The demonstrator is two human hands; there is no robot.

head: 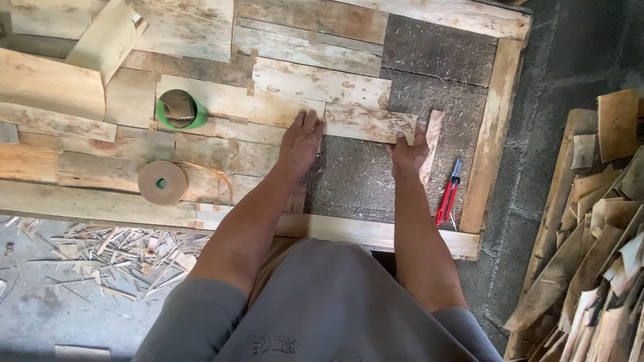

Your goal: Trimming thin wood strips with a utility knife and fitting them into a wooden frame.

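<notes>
Veneer strip (369,124), pale and blotched, lies flat under both hands: left hand (300,141) pressing its near-left end with fingers spread, right hand (409,151) gripping its right end. Left of it the wooden frame (493,134) is largely covered with sheets; dark bare board (355,177) remains nearer and right. Red cutter (448,193) lies beside; tape rolls (162,182) sit left.

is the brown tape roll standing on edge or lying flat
Lying flat. The brown tape roll shows its full round face and green core hole to the camera, resting on the wood sheets, left of the left hand.
</notes>
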